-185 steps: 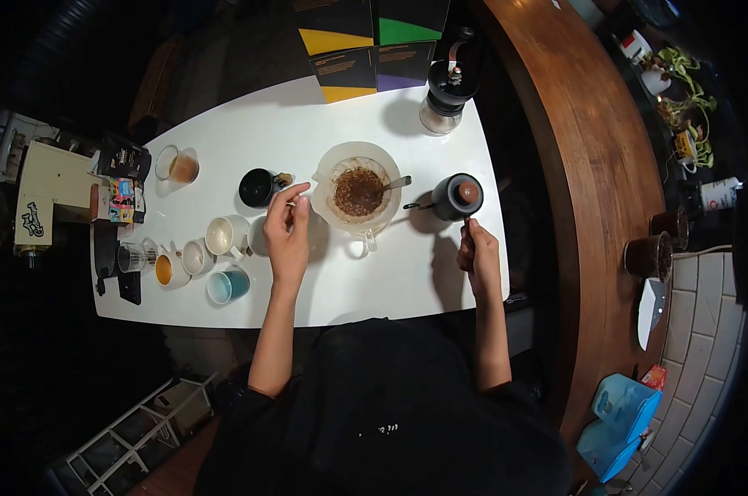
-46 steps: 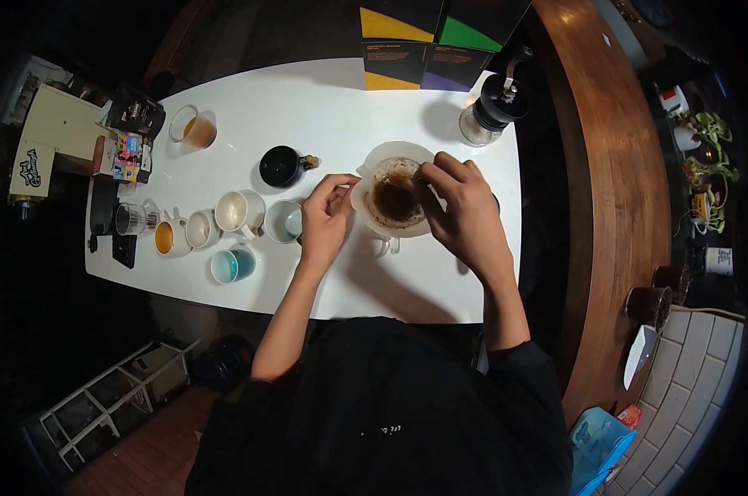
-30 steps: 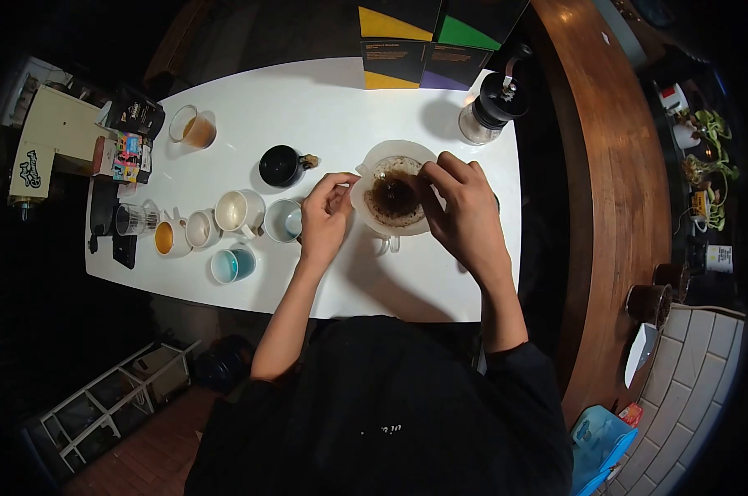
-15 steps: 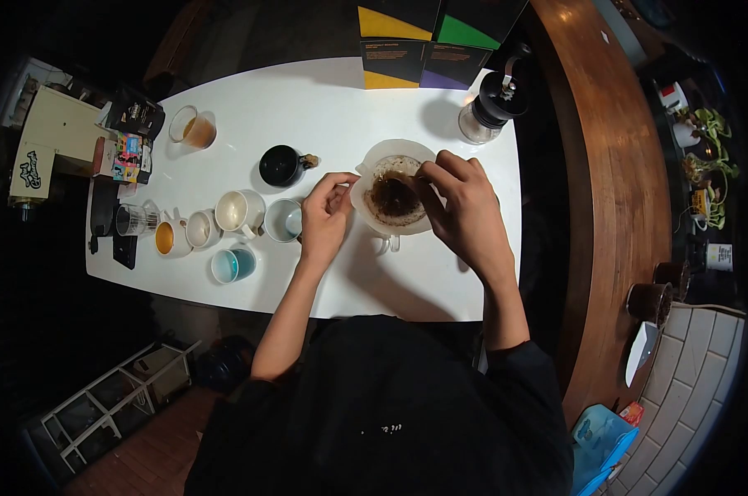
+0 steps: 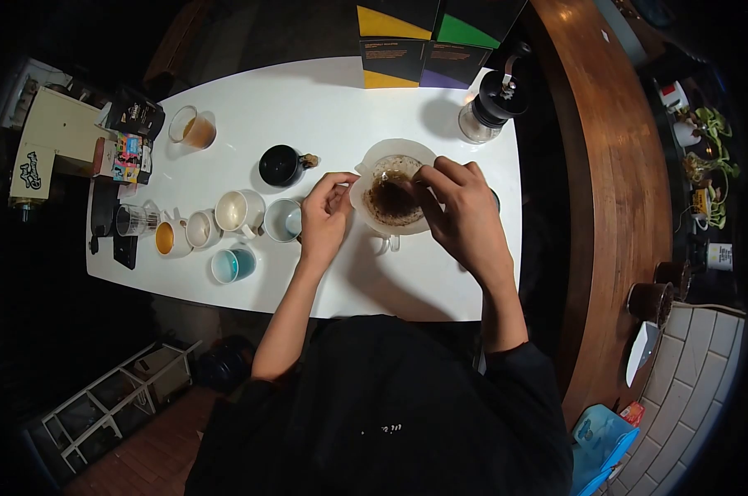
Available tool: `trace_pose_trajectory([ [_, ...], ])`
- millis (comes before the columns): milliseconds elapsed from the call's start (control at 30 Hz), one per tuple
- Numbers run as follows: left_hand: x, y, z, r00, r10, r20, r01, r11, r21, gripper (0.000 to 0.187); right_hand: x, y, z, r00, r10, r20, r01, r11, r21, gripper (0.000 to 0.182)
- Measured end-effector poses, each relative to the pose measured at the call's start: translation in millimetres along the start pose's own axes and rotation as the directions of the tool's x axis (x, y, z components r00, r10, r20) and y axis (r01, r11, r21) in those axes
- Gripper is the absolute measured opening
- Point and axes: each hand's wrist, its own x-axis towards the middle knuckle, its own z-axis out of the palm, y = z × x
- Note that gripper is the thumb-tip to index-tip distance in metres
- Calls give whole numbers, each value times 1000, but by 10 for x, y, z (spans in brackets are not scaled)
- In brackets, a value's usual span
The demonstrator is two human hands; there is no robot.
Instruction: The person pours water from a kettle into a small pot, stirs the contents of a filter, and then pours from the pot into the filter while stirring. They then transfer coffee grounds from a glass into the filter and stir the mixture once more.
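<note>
A pale coffee dripper with a paper filter (image 5: 400,149) stands on a clear glass vessel, whose handle (image 5: 394,243) shows below it. Dark wet coffee grounds (image 5: 384,203) lie inside the filter, with lighter liquid along their upper edge. At the dripper's left rim, my left hand (image 5: 325,217) is closed, its fingertips gripping the edge. My right hand (image 5: 466,217) is pinched over the right side of the filter. Whatever its fingers hold is mostly hidden; a brownish tip seems to reach into the coffee.
Left of the dripper stand a black cup (image 5: 281,166), a white mug (image 5: 238,212), a blue-tinted cup (image 5: 233,265) and several other cups. A glass of brown drink (image 5: 197,130) sits farther back. At back right is a hand grinder (image 5: 491,107), near dark printed boxes (image 5: 395,62).
My right hand has shifted slightly over the filter, and the liquid's surface looks lighter near the top. My left hand stays at the rim.
</note>
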Motion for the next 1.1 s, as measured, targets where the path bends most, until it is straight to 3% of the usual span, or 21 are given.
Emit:
trace_pose_trajectory([
  [100,9,-14,0,1000,-16,-5,16,1000,8,18,3,0,-13,1000,-12,-21,10,996,-87,11],
  [200,3,-29,4,1000,-1,-5,1,1000,-1,18,10,15,8,999,-40,29,40,999,22,11],
  [267,5,-34,-5,1000,-6,0,6,1000,8,18,31,25,46,994,-57,-90,54,998,-35,11],
  [400,-3,-21,15,1000,5,-15,-5,1000,-26,19,12,45,45,996,-43,-75,37,996,-77,11],
  [500,-4,-25,10,1000,-11,-12,11,1000,-8,20,18,50,44,997,-75,-9,75,996,45,9],
  [600,-7,-10,6,1000,4,-7,-4,1000,7,20,10,24,60,994,-21,-106,14,998,-68,9],
  [667,-9,-12,9,1000,6,-10,-6,1000,5,20,2,32,47,993,-103,-50,100,994,-51,12],
  [800,-11,8,11,999,-47,-16,48,999,26,20,-8,23,84,997,-60,-49,60,998,-5,11],
  [867,-8,-22,11,1000,2,-12,-2,1000,13,21,4,19,82,992,-62,-114,49,992,-114,12],
  [967,-14,4,17,1000,-17,-19,17,1000,11,20,-9,17,55,996,-89,-22,88,996,-22,12],
  [1100,-10,-28,3,1000,-18,-8,19,1000,19,20,-14,13,70,997,-34,-63,29,997,-76,11],
])
